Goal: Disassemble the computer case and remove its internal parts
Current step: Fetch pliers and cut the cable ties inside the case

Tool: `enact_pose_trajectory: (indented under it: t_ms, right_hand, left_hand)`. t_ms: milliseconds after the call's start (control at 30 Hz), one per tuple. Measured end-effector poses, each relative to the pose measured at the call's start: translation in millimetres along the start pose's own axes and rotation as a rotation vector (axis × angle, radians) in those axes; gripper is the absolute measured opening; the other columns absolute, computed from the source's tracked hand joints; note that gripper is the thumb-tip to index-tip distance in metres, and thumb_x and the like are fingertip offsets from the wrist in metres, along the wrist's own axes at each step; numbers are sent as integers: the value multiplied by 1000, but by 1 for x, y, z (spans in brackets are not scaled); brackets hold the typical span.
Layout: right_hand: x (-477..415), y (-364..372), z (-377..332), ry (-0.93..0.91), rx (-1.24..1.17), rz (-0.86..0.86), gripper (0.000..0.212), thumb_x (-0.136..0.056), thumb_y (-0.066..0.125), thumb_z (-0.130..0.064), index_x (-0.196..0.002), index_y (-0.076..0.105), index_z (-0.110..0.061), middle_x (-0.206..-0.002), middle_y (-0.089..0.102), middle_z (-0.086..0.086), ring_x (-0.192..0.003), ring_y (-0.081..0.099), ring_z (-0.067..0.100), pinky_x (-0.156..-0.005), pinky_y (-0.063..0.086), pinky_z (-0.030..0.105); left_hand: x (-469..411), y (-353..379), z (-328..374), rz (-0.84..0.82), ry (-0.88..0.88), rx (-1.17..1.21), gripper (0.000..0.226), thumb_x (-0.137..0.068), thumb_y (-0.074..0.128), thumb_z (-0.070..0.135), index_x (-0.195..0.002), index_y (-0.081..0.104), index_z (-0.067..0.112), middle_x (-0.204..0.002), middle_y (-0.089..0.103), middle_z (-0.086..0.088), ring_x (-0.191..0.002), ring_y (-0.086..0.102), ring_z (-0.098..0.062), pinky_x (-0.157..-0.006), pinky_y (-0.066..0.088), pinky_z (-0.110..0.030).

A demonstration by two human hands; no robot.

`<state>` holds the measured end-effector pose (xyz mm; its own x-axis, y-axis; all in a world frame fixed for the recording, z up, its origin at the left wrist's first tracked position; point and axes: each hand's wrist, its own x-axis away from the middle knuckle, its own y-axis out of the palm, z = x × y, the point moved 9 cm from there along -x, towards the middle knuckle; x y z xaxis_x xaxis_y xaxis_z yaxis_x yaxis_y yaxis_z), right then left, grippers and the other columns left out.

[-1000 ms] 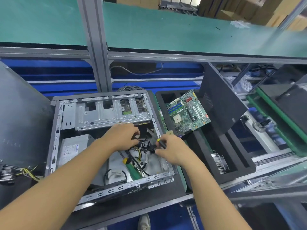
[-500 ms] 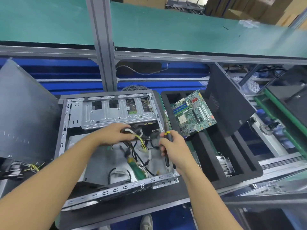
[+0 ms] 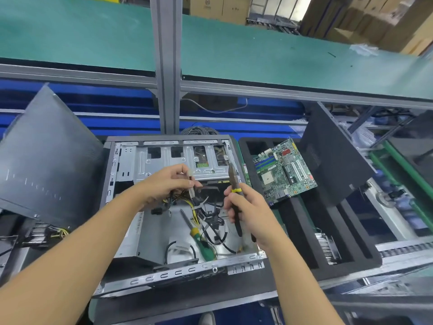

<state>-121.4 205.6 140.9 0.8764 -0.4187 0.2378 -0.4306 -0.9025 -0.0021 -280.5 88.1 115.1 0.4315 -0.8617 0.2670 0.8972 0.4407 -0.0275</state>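
Head view: left grip [image 3: 168,181] clenched on cables [image 3: 191,205], lifted slightly vs before. Right grip [image 3: 248,212] holds pliers [image 3: 232,178], tips now raised over case [image 3: 164,275].

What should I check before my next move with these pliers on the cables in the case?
1. Left hand grips the cable bundle, lifted off the floor of the case: ok.
2. Right hand holds the pliers, tip up and clear of the wires: ok.
3. Pliers jaws open or closed: cannot tell.
4. Green screwdriver lies loose inside the case beneath the cables: not ok, likely in the way.
5. Motherboard is out of the case, on the foam tray: ok.
6. Far ends of the cables unplugged: cannot tell.
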Motion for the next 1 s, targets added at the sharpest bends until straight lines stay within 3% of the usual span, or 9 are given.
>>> enact_pose_trajectory:
  t_ms: [167, 300, 400, 533, 633, 733, 800, 900, 1000]
  right_hand:
    - [3, -2, 2, 73, 92, -137, 15, -99, 55, -18, -103, 64, -6, -79, 66, 0, -65, 55, 16, -59, 50, 27]
    - [0, 7, 21, 123, 120, -157, 6, -97, 60, -7, -103, 61, -6, -96, 68, 6, -67, 58, 17, -66, 53, 33]
    - [-4, 19, 43, 194, 298, -164, 21, -90, 70, -15, -108, 59, -12, -107, 68, 5, -69, 61, 12, -69, 57, 29]
    - [-6, 45, 68, 276, 424, -200, 50, -75, 85, -39, -111, 55, -21, -107, 66, -6, -81, 61, 4, -72, 51, 23]
    - [-12, 60, 81, 288, 584, -211, 58, -73, 86, -35, -115, 47, -23, -104, 56, -7, -87, 54, 9, -77, 48, 25]
    - [-19, 63, 83, 261, 683, -204, 48, -80, 80, -26, -113, 47, -18, -100, 57, -5, -89, 55, 15, -85, 51, 34]
    - [-20, 58, 78, 254, 591, -193, 35, -82, 75, -22, -107, 51, -17, -95, 58, -2, -82, 55, 16, -77, 50, 33]
    - [-19, 39, 65, 281, 265, -124, 26, -76, 69, -18, -98, 55, -15, -85, 62, 3, -67, 56, 18, -58, 45, 27]
    - [-24, 32, 55, 284, 154, -188, 23, -70, 63, -15, -91, 56, -9, -65, 61, 0, -54, 50, 17, -54, 38, 30]
  left_hand:
    - [-3, 5, -16, -4, -73, 103, 14, -96, 61, 5, -106, 51, 9, -100, 75, -15, -80, 69, -20, -80, 57, -37]
    - [-8, 4, -17, 86, -76, 60, 6, -100, 56, 8, -106, 55, 9, -93, 76, -14, -77, 71, -21, -70, 56, -37]
    - [-9, 2, -18, 132, -84, 48, 3, -102, 53, 8, -103, 56, 9, -94, 76, -14, -82, 74, -23, -68, 57, -37]
    - [-8, -10, -15, 264, -49, 62, 10, -103, 49, 3, -100, 57, 8, -104, 75, -12, -95, 75, -22, -83, 60, -39]
    - [-4, -21, -9, 365, -9, -42, 14, -103, 48, 3, -98, 60, 9, -107, 73, -6, -95, 74, -16, -79, 59, -27]
    - [1, -26, -8, 392, -9, -97, 12, -103, 50, 6, -104, 61, 10, -107, 73, -6, -92, 74, -15, -84, 60, -32]
    - [4, -26, -9, 383, -10, -66, 14, -103, 51, 11, -116, 56, 13, -106, 75, -8, -90, 75, -16, -84, 60, -34]
    - [5, -28, -10, 328, -27, -115, 37, -98, 61, 16, -131, 45, 23, -108, 75, 2, -98, 72, -18, -94, 56, -46]
    - [4, -17, -10, 177, -30, -309, 60, -93, 60, 10, -141, 33, 33, -132, 59, 6, -119, 60, -15, -99, 51, -51]
